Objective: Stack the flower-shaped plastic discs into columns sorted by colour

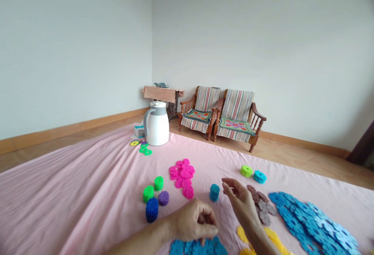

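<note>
My left hand (196, 220) hovers at the lower middle with its fingers curled in. Whatever it may hold is hidden by the fingers. Just below it lies a spread of blue flower-shaped discs (187, 247). My right hand (241, 198) is bent at the wrist, fingers slightly apart, and nothing shows between them. A short teal stack of discs (214, 192) stands just left of its fingertips, apart from them. Under and beside the right forearm are yellow discs (273, 237). Brown discs (263, 206) lie right of that hand.
Pink discs (184, 175) lie mid-cloth. Left are green (148, 193), dark blue (152, 209) and purple stacks (163, 198); farther right, lime (246, 170) and turquoise stacks (260, 176). A large blue disc pile (309, 220) spreads right. A white jug (159, 126) stands behind.
</note>
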{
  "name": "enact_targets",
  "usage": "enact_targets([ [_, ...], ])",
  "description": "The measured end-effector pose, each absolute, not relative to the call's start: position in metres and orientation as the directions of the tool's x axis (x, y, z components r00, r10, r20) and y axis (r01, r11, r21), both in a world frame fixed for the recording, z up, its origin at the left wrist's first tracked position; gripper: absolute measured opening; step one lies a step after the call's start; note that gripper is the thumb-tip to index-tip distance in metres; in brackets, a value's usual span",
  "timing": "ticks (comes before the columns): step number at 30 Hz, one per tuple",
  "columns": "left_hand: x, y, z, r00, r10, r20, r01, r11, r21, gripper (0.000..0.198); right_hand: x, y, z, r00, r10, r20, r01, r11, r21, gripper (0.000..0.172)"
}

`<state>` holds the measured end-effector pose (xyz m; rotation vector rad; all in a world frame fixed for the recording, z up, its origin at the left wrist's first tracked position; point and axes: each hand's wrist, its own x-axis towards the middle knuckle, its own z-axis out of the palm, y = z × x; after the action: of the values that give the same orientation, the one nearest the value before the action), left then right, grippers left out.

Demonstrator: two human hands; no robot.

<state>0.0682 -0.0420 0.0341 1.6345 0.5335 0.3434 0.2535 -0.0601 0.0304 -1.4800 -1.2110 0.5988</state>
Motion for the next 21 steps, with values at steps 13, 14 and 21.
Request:
enact_targets([
  [13,0.053,-0.047,0.057,0.692,0.677,0.251,0.322,-0.6,0.732,0.016,0.235,-0.124,0.024,0.104,0.928,0.357,0.647,0.21,-0.733,0.018],
  [14,0.047,-0.051,0.058,0.705,0.661,0.257,0.365,-0.648,0.668,0.016,0.234,-0.127,0.022,0.086,0.921,0.38,0.668,0.23,-0.707,0.018],
  [21,0.019,-0.088,0.062,0.727,0.668,0.161,0.491,-0.669,0.558,0.03,0.227,-0.134,0.011,-0.026,0.924,0.382,0.778,0.259,-0.572,0.016],
])
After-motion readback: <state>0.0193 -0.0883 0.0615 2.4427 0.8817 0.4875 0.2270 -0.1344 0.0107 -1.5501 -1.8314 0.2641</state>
